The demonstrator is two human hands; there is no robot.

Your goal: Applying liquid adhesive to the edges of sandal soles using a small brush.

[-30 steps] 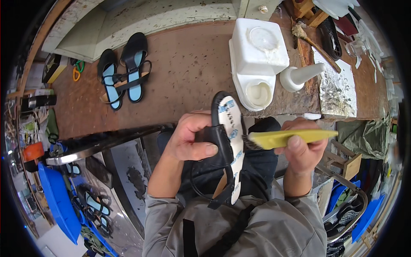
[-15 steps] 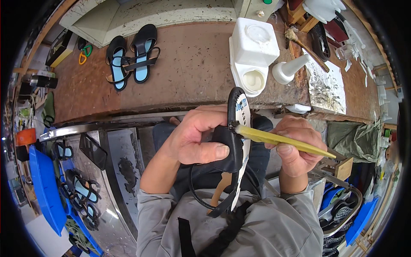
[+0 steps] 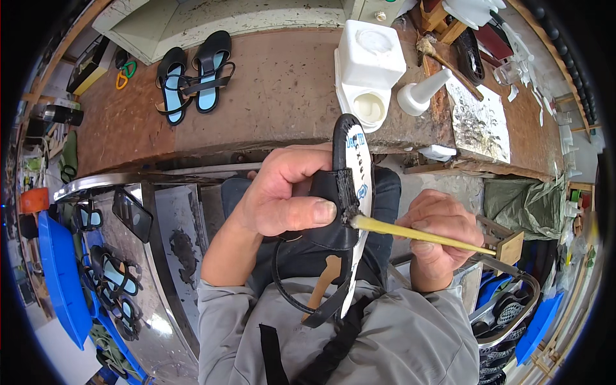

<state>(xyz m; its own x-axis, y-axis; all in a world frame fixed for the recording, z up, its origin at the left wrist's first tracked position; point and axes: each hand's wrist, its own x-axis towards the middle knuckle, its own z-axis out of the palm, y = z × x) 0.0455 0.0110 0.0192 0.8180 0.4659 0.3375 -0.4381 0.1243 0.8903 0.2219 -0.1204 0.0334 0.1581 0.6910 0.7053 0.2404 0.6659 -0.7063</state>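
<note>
A black sandal upper [image 3: 328,234], with a white insole board [image 3: 360,168] along its underside, is held upright in my left hand [image 3: 285,192]. My left thumb presses the black leather while the fingers wrap behind it, partly hidden. Between the thumb and fingers of my right hand [image 3: 443,234] is a yellow-handled brush [image 3: 417,235]. Its bristle tip touches the folded black edge where upper and board meet. A thin ankle strap [image 3: 282,279] hangs below in a loop.
On the brown bench [image 3: 269,90] stand a finished pair of black sandals [image 3: 208,70], a white glue container [image 3: 372,61] with an open cup, and a white nozzle bottle [image 3: 423,93]. More sandals [image 3: 119,276] and a phone [image 3: 133,215] lie on the metal surface at left.
The brush tip has moved down along the sandal's edge, toward me. The sandal has turned slightly, showing more of the white board. The whole view has shifted a little.
</note>
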